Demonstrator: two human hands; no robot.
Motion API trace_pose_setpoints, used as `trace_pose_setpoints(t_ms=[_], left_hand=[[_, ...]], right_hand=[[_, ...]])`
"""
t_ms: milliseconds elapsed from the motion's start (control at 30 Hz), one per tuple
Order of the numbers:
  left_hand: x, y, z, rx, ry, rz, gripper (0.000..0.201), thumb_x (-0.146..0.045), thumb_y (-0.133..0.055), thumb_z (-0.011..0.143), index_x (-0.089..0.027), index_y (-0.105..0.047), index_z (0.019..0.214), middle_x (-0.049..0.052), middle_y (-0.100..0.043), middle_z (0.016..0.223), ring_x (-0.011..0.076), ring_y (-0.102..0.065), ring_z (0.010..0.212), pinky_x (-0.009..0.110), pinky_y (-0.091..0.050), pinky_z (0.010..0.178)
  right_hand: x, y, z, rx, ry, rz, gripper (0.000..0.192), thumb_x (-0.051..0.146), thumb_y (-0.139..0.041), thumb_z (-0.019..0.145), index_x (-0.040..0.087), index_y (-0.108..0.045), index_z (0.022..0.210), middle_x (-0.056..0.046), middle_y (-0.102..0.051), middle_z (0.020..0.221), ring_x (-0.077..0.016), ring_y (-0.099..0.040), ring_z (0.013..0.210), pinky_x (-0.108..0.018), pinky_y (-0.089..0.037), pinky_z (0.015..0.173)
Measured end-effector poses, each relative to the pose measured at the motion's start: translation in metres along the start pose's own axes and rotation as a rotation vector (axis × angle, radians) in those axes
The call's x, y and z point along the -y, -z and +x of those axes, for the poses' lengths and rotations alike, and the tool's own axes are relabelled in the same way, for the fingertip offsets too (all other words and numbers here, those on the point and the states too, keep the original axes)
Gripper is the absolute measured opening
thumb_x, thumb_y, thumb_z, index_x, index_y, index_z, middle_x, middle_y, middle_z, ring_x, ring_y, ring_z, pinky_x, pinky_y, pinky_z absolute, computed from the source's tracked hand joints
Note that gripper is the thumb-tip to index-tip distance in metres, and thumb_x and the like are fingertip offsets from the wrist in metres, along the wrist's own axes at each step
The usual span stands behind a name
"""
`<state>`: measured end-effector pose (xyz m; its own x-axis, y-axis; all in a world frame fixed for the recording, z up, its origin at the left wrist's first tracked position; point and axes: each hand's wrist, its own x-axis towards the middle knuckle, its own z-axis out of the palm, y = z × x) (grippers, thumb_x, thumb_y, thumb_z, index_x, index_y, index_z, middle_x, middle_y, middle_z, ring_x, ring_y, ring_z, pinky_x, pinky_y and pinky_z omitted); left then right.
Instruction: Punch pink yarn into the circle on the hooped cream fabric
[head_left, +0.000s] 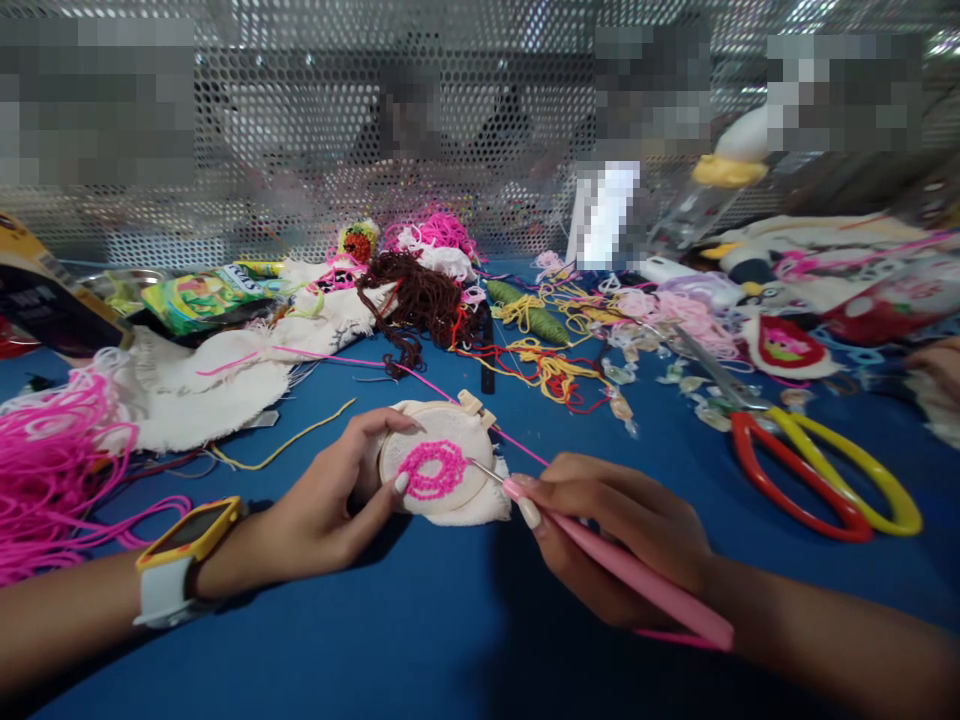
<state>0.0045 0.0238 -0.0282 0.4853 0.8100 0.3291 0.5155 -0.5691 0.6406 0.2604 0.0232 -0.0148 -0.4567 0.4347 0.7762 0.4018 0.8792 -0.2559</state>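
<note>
My left hand (pixel 352 500) grips the left side of a small round embroidery hoop (pixel 486 488), thumb on the front of the cloth. White fabric is stretched in it, bearing rings of bright pink looped stitches (pixel 433 470); loose cloth edges stick out below and to the right. Between the fingers of my right hand (pixel 622 530) is a pink-handled punch needle (pixel 637 575). Its metal tip meets or nearly meets the fabric just right of the stitches. A strand of pink yarn (pixel 360 360) runs behind the hoop towards my right hand.
Pink yarn (pixel 52 470) and white cloth (pixel 202 390) lie at left. Brown yarn (pixel 420 295), yellow yarn (pixel 555 365) and a snack bag (pixel 202 298) are farther back. Large red-and-yellow scissors (pixel 795 470) rest at right, near wrapped sweets (pixel 709 400). A perforated metal screen (pixel 315 140) stands behind.
</note>
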Motion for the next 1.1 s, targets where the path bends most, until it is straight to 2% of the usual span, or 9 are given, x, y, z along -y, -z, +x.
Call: trace_pose_setpoints(t_ms=[167,300,433,500,700,900,1000,1100], left_hand=[[0.001,0.0,0.001,-0.015,-0.021,0.016,0.045,-0.019,-0.049,0.087,-0.02,-0.032,0.129,0.0,-0.053,0.079,0.0087,-0.043,0.053,0.018,-0.042,0.049],[0.002,-0.001,0.002,-0.008,-0.043,-0.013,0.046,-0.016,-0.049,0.087,-0.019,-0.031,0.13,-0.004,-0.045,0.068,0.0084,-0.039,0.049,0.018,-0.04,0.047],[0.001,-0.002,0.0,-0.007,-0.074,-0.046,0.046,-0.013,-0.049,0.086,-0.019,-0.032,0.128,-0.006,-0.038,0.064,0.0074,-0.034,0.047,0.018,-0.037,0.046],[0.001,-0.003,-0.001,-0.008,-0.074,-0.047,0.047,-0.012,-0.049,0.086,-0.019,-0.031,0.128,-0.006,-0.038,0.064,0.0075,-0.035,0.048,0.018,-0.038,0.048],[0.002,-0.003,0.0,0.004,-0.012,-0.043,0.046,-0.015,-0.049,0.087,-0.018,-0.03,0.129,-0.006,-0.039,0.063,0.0083,-0.037,0.049,0.018,-0.037,0.046],[0.003,-0.002,0.0,0.003,0.002,-0.026,0.045,-0.017,-0.049,0.088,-0.018,-0.031,0.129,-0.005,-0.041,0.064,0.0085,-0.038,0.05,0.018,-0.037,0.046],[0.003,-0.002,-0.001,0.006,-0.021,-0.034,0.045,-0.017,-0.048,0.089,-0.018,-0.031,0.13,-0.003,-0.046,0.069,0.0088,-0.039,0.051,0.019,-0.037,0.046],[0.003,-0.002,-0.002,0.004,-0.021,-0.049,0.046,-0.017,-0.049,0.088,-0.019,-0.03,0.13,-0.004,-0.043,0.065,0.0087,-0.037,0.049,0.019,-0.037,0.045]], right_hand=[[0.0,-0.001,0.001,0.019,-0.026,0.072,0.018,0.001,-0.055,0.074,0.012,-0.058,0.088,-0.003,-0.058,0.061,-0.0113,-0.055,0.052,-0.022,-0.047,0.049],[-0.006,-0.008,-0.002,0.046,-0.026,0.11,0.02,0.003,-0.054,0.077,0.011,-0.058,0.095,-0.003,-0.058,0.064,-0.0117,-0.055,0.056,-0.022,-0.047,0.053],[-0.017,-0.015,-0.007,0.208,-0.031,0.185,0.024,0.004,-0.053,0.082,0.013,-0.058,0.103,-0.008,-0.063,0.086,-0.0139,-0.059,0.076,-0.025,-0.051,0.066],[-0.018,-0.015,-0.007,0.237,-0.032,0.199,0.025,0.004,-0.053,0.082,0.014,-0.057,0.105,-0.008,-0.064,0.089,-0.0146,-0.059,0.078,-0.027,-0.051,0.068],[-0.005,-0.003,0.003,0.101,-0.032,0.146,0.021,0.003,-0.053,0.076,0.013,-0.056,0.094,-0.001,-0.056,0.059,-0.0121,-0.053,0.052,-0.024,-0.043,0.049],[-0.001,0.005,0.005,0.077,-0.025,0.119,0.026,0.001,-0.052,0.075,0.015,-0.055,0.096,-0.003,-0.059,0.062,-0.0136,-0.057,0.055,-0.025,-0.047,0.051],[-0.002,0.003,0.003,0.058,-0.034,0.115,0.026,0.001,-0.053,0.076,0.016,-0.055,0.097,-0.003,-0.059,0.063,-0.0135,-0.057,0.056,-0.026,-0.048,0.052],[-0.003,-0.001,0.002,0.069,-0.043,0.124,0.023,0.003,-0.053,0.077,0.016,-0.055,0.096,-0.002,-0.057,0.062,-0.0125,-0.055,0.054,-0.025,-0.046,0.05]])
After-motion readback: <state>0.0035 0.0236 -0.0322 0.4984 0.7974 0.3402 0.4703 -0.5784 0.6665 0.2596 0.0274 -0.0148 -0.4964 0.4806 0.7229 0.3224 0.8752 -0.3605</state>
